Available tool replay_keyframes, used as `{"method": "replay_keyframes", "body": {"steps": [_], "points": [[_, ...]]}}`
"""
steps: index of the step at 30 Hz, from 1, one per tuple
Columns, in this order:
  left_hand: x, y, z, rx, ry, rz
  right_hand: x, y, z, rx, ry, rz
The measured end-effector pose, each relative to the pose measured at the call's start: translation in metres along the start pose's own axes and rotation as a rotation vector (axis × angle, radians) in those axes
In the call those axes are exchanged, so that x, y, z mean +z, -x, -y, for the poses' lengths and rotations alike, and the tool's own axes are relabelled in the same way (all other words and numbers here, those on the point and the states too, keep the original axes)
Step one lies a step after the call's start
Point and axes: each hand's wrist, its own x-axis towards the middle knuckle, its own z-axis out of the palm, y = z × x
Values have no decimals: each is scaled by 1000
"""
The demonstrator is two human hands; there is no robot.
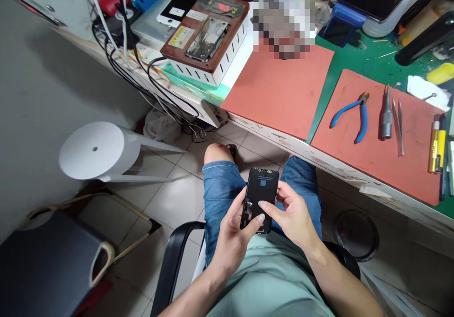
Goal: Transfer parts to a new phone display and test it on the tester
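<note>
Over my lap, both hands hold a black phone screen (pixel 261 195), tilted, with small gold parts along its top edge and a little blue label below them. Part of its lower left is blurred out. My left hand (pixel 237 222) wraps its left side, the thumb lying across the lower face. On the opposite side, my right hand (pixel 292 210) grips the edge with its fingers, and its thumb rests on the middle of the face. The fingers behind the panel are hidden.
On the bench are two red-brown mats (pixel 280 90), blue-handled cutters (pixel 362 114), a screwdriver-like metal tool (pixel 386 118), tweezers (pixel 399 128) and a brown-topped heating box (pixel 198 19). Black cables (pixel 142 81) hang off the edge. A white stool (pixel 92 150) stands at left.
</note>
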Motion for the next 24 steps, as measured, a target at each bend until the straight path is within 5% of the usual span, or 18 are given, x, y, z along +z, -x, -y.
{"method": "replay_keyframes", "body": {"steps": [24], "points": [[4,1,0,-5,25,-31,-2,-1,-5,7,-81,59]]}}
